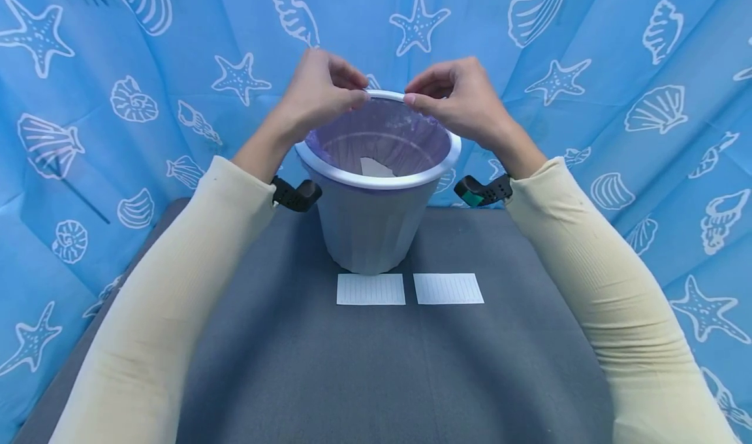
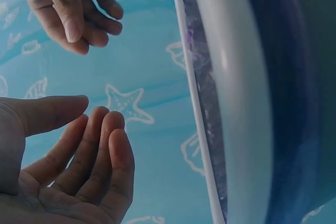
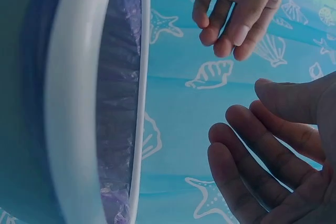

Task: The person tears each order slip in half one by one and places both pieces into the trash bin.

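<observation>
A white waste bin point(image 1: 373, 225) stands upright, lined with a thin purple bag point(image 1: 405, 134) that is tucked under its white rim point(image 1: 382, 182). My left hand point(image 1: 323, 91) is raised over the bin's far left side, thumb and fingers loosely bent. Opposite it, my right hand point(image 1: 461, 98) hovers over the far right side in a mirrored pose. Both wrist views show bare fingertips with a gap to the rim. Nothing lies between the fingers of the left hand point(image 2: 79, 166) or the right hand point(image 3: 273, 150). Inside the bin lies a pale piece point(image 1: 375, 167), perhaps paper.
Two white lined cards point(image 1: 371, 290) point(image 1: 448, 288) lie side by side just in front of the bin on a dark grey tabletop point(image 1: 376, 372). A blue curtain point(image 1: 352, 13) printed with shells and starfish hangs behind and at both sides.
</observation>
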A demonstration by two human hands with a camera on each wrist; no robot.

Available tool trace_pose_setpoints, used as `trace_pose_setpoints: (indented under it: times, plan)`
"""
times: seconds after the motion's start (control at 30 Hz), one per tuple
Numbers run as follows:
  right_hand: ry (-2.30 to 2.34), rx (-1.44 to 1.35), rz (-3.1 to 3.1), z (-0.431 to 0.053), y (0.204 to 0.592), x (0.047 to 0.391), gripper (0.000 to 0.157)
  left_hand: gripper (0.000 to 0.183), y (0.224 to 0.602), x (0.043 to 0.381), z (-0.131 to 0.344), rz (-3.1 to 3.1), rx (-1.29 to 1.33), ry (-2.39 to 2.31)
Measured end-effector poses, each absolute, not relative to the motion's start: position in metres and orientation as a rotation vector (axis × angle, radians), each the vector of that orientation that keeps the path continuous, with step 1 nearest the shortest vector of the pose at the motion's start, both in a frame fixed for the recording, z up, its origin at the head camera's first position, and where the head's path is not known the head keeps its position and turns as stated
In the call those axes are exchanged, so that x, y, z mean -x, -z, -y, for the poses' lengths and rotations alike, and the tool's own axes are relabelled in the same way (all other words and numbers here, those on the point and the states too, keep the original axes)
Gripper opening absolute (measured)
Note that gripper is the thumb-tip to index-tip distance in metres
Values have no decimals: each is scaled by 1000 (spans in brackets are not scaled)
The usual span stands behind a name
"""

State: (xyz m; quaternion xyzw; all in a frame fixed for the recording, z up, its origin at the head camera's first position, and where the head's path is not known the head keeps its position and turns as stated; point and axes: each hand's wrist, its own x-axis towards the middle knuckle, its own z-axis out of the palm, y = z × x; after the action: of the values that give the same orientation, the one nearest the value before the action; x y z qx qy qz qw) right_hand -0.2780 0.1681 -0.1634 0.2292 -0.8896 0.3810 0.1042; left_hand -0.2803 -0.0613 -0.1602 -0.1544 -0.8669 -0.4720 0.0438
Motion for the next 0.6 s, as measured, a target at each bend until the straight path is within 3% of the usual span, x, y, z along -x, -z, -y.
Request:
trace_pose_setpoints:
  times: [0.6]
  plan:
    - [-1253,-782,2427,-190,185,234,20,21,191,230,64,2428,752,1585]
